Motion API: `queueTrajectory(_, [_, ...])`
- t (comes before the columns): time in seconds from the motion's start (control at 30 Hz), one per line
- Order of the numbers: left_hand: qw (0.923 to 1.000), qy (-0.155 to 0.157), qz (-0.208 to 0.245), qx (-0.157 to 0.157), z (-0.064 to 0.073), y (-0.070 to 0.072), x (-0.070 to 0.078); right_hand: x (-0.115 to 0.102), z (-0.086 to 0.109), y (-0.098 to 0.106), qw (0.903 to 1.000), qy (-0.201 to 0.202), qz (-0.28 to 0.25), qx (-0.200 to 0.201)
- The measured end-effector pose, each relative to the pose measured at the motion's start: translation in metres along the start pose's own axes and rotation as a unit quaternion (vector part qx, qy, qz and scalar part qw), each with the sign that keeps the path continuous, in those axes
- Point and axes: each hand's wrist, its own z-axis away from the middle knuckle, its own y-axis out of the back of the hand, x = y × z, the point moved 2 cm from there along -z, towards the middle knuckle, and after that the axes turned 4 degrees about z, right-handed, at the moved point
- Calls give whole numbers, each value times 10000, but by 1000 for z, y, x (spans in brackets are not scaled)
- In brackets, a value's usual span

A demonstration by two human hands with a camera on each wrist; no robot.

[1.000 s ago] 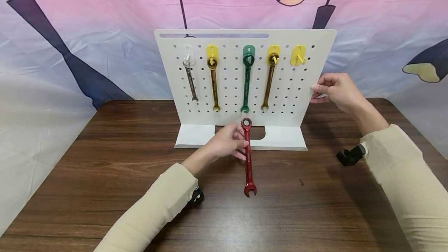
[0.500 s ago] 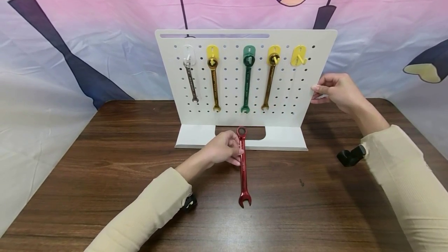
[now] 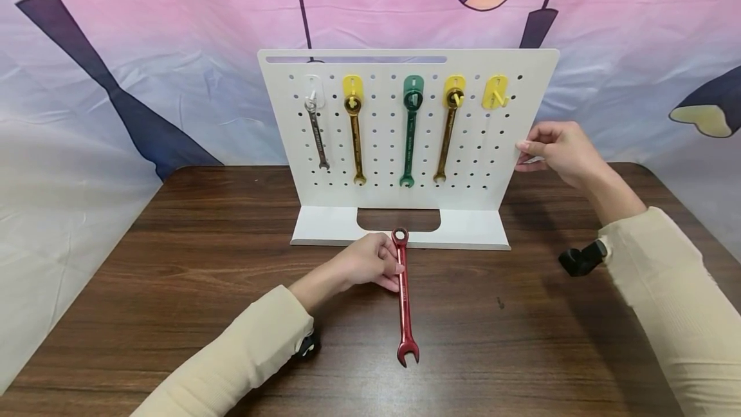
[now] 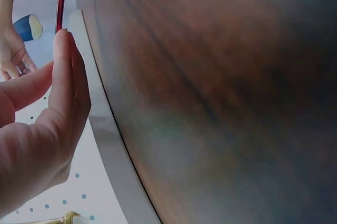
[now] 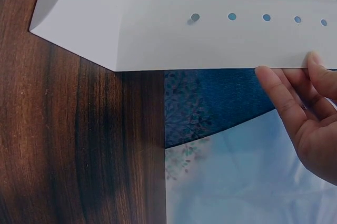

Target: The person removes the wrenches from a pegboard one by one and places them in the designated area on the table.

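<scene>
My left hand (image 3: pixel 368 264) pinches a red combination wrench (image 3: pixel 404 307) by its upper shaft, in front of the pegboard's base. Its ring end points toward the board and its open end toward me. The left wrist view shows thumb and fingers together, with part of the red shaft (image 4: pixel 61 3) beyond them. At the right edge of the white pegboard (image 3: pixel 382 195), my right hand (image 3: pixel 558 150) grips the panel between thumb and fingers. On the board hang a small silver wrench (image 3: pixel 318 140), two gold wrenches (image 3: pixel 356 147) and a green wrench (image 3: pixel 410 140).
A bare yellow hook (image 3: pixel 494 92) sits at the board's upper right. The board's foot (image 3: pixel 324 227) stands on a dark wooden table (image 3: pixel 191 262). Behind it hangs a printed cloth (image 3: pixel 173 82). A black wrist camera (image 3: pixel 581 259) juts from the right sleeve.
My left hand has drawn the red wrench away from the board, toward me and slightly left. The right hand keeps its hold on the board's edge.
</scene>
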Motion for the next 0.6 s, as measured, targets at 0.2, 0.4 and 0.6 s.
queueTrajectory(0.2, [9997,199,-95,-70,1,-3,-5,0,0,1,10000,-6,35,2])
queueTrajectory(0.4, [9989,364,-281,35,3,-3,-7,0,0,1,9999,-12,-116,-18])
queueTrajectory(0.6, [9977,484,-450,171,4,-4,-8,0,0,0,10000,-5,-90,-10])
